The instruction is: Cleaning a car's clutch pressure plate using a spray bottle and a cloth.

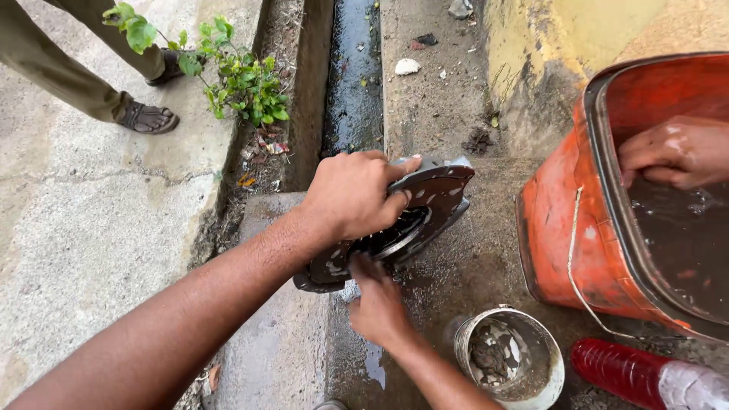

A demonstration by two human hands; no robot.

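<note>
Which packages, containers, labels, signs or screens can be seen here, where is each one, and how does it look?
No labels, signs or screens show; only containers and litter.
Orange can: right side, boxy, top cut open, holds dark liquid; another person's hand dips in it.
White tin: bottom centre, round, open, dirty inside.
Red bottle: bottom right, lying down, ribbed plastic.
Wrapper scraps: beside the drain, under the green plant, small and colourful.

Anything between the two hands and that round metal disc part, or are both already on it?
Nothing visible stands between. The left hand grips the top edge of the metal disc part, held tilted over the wet concrete ledge; the right hand touches its lower edge from below.
</note>
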